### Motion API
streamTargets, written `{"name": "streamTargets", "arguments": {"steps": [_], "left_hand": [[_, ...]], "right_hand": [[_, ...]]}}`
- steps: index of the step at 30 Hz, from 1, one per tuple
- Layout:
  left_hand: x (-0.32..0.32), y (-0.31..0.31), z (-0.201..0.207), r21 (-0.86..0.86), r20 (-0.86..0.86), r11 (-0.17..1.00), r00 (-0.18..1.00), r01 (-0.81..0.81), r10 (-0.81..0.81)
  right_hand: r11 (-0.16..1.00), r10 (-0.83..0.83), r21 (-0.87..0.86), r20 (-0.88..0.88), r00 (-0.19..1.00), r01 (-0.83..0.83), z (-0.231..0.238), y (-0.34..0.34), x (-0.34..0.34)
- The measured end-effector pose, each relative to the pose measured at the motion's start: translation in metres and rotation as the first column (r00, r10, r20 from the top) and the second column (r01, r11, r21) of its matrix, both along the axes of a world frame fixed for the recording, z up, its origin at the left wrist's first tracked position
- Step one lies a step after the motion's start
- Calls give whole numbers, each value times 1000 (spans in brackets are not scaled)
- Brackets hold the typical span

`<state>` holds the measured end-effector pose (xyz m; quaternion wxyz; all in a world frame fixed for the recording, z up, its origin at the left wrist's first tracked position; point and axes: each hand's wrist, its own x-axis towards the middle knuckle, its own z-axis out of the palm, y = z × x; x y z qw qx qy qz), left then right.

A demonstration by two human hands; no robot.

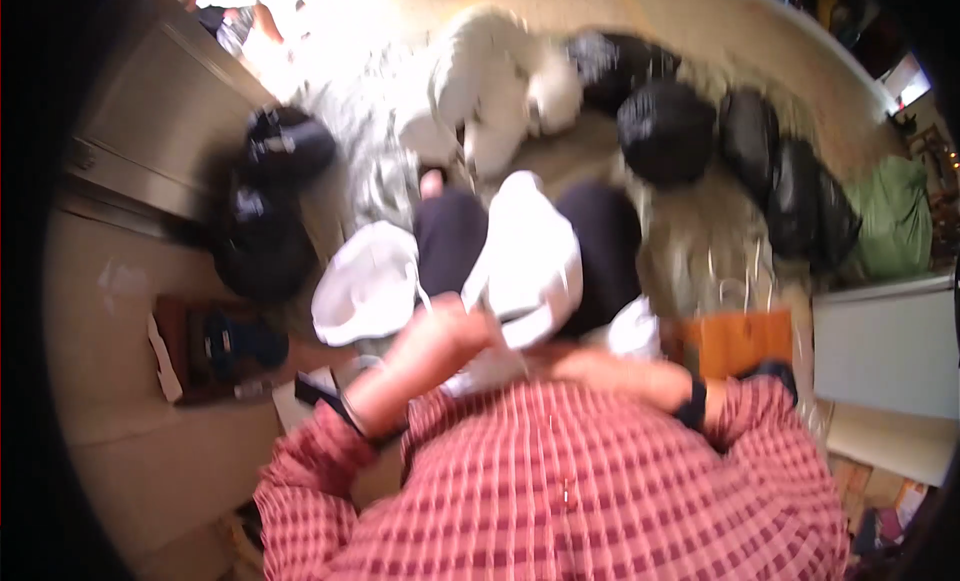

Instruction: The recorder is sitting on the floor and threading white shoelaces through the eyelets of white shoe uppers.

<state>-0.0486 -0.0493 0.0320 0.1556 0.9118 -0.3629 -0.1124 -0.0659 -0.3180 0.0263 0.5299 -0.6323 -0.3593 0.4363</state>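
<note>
Close in, left hand curled around the edge of a soft white cloth at lap height, right hand blurred beneath that cloth, grip impossible to tell, red checked sleeves, glossy black bags bulging beyond, second rounded white piece just beside.

**A cluttered room in a home**

Beige carpet, filled black rubbish bags beside white ones, a green bag, a white cabinet and an open cardboard box suggest a lived-in domestic room.
</note>
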Motion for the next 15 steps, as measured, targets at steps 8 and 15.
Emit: {"name": "streamTargets", "arguments": {"steps": [8,15], "left_hand": [[-11,-37,-6,-85,176,989,975,-124,137],[-32,-37,18,151,376,983,926,-101,38]], "right_hand": [[758,-469,211,833,292,617,18,-15,41],[738,-151,-137,921,360,661,-13,8,52]]}}
